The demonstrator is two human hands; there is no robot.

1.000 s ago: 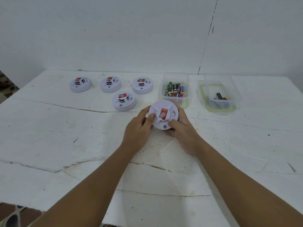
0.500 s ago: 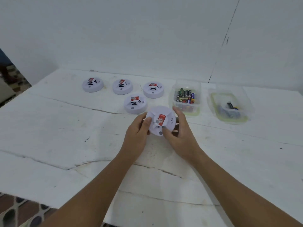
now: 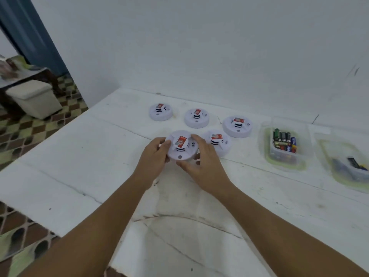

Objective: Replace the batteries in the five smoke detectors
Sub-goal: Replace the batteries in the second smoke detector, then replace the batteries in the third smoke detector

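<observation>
Floor (image 3: 30, 134): chequered tiles, at 9 o'clock beyond the table edge.
Stool (image 3: 33, 97): pale, boxy, standing on the floor at 10 o'clock, well apart from the table.
Table (image 3: 83, 166): white, cracked top, carrying all the task things.
Left hand (image 3: 152, 157): grip curled round the 9 o'clock side of the held detector, thumb lying on its top face.
Held detector (image 3: 180, 149): white round smoke detector with a red label, near the table middle, clasped between both hands, red-labelled face up; whether resting on the table or lifted just off it, cannot tell.
Far-left detector (image 3: 160, 112): on the table at 12 o'clock from the left hand, apart from the others, red label up.
Middle detector (image 3: 196, 117): on the table at 1 o'clock from the held detector, between the far-left detector and the right-rear detector.
Right hand (image 3: 205, 163): grip curved round the 3 o'clock side of the held detector, fingertips on its rim, thumb against its near edge.
Near detector (image 3: 218, 141): just beside the held detector at 3 o'clock, partly behind the right hand's fingers.
Right-rear detector (image 3: 237, 126): at 1 o'clock from the near detector, close by it.
Battery tub (image 3: 307, 144): clear plastic, at 3 o'clock on the table, holding many batteries (image 3: 284, 141) packed together.
Second tub (image 3: 329, 156): clear with a greenish rim, at the right edge, holding a few dark batteries; blurred.
</observation>
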